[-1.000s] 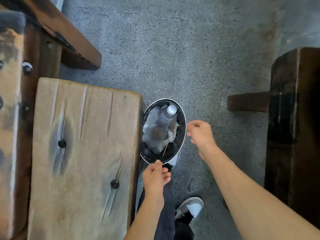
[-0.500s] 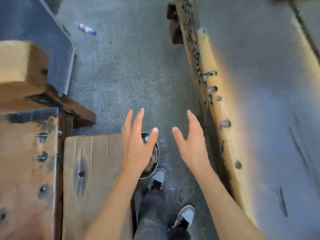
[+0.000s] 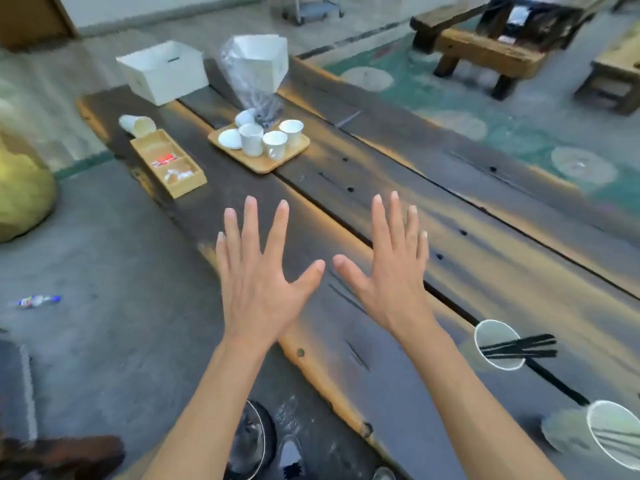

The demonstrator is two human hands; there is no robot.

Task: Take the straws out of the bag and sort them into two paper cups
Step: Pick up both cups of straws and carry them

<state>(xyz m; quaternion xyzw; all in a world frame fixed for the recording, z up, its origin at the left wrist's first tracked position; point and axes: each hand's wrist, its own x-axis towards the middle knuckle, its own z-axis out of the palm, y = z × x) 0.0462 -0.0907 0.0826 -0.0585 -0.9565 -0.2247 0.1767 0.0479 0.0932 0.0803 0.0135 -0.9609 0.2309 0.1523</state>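
Note:
My left hand and my right hand are held flat over the dark wooden table, fingers spread, backs up, holding nothing. At the right stand two paper cups. The nearer-centre cup has black straws sticking out to the right. The other cup at the lower right edge holds thin pale straws, blurred. Far back, a crumpled clear plastic bag stands upright behind a tray.
A wooden tray carries several white cups; a compartment box with packets and a white box lie beyond. A black bin sits on the floor by my shoes. Benches stand far right.
The view has swung up from the floor bin to the table top. Both hands went from near the bin to spread flat above the table.

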